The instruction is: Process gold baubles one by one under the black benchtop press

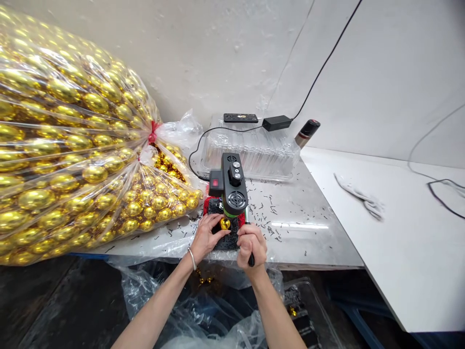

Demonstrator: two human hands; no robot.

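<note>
My left hand (208,236) pinches a small shiny gold bauble (224,223) between thumb and fingers, right under the head of a black bench machine (235,186). The machine has round vents, knobs on top and a red switch (215,182) on its left side. My right hand (252,245) is wrapped round a black lever handle (251,261) at the machine's right front. Below the bauble lies the machine's dark base (225,243), with red material at its edges. The machine's head hides the top of the bauble.
Big clear bags of gold baubles (65,145) fill the left. Behind the machine stands a clear plastic tray (250,157) with a power adapter (276,122) and a phone-like black slab (240,118). Black scraps litter the metal table (308,232). Gloves (363,199) lie right; an open plastic bag (145,291) hangs below.
</note>
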